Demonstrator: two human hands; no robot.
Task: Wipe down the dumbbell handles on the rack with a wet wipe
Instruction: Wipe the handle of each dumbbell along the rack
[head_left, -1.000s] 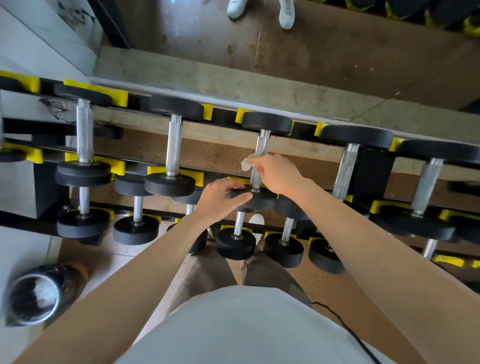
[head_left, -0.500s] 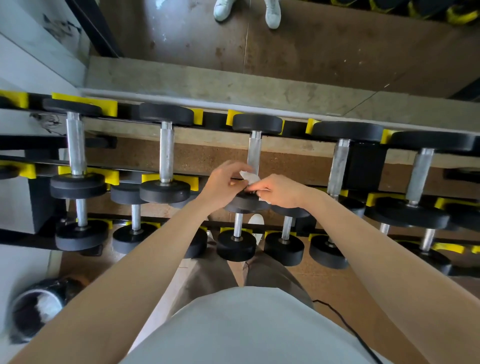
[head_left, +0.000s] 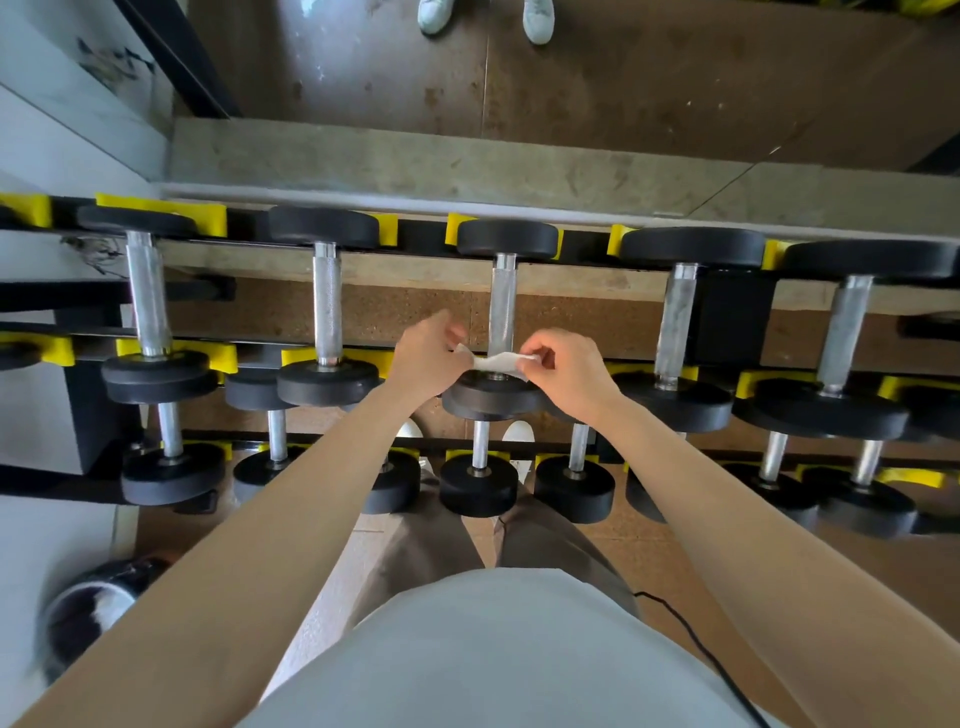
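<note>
A small white wet wipe (head_left: 497, 361) is stretched between my two hands just above the near black head of the middle dumbbell (head_left: 493, 397). My left hand (head_left: 425, 358) pinches its left end and my right hand (head_left: 563, 370) pinches its right end. The knurled steel handle (head_left: 503, 304) of that dumbbell runs away from the wipe toward the far head. Several more dumbbells with steel handles lie on the black and yellow rack (head_left: 208, 352), on the top tier and on a lower tier.
A dark bin (head_left: 85, 618) with white waste in it stands on the floor at the lower left. My legs and white shoes show below the rack. Another person's white shoes (head_left: 537, 21) stand at the top. A black cable (head_left: 691, 639) hangs at my right side.
My right hand left the middle handle and came back toward me with the wipe. My left hand let go of the dumbbell head and took the wipe's other end; both hands pulled it flat.
</note>
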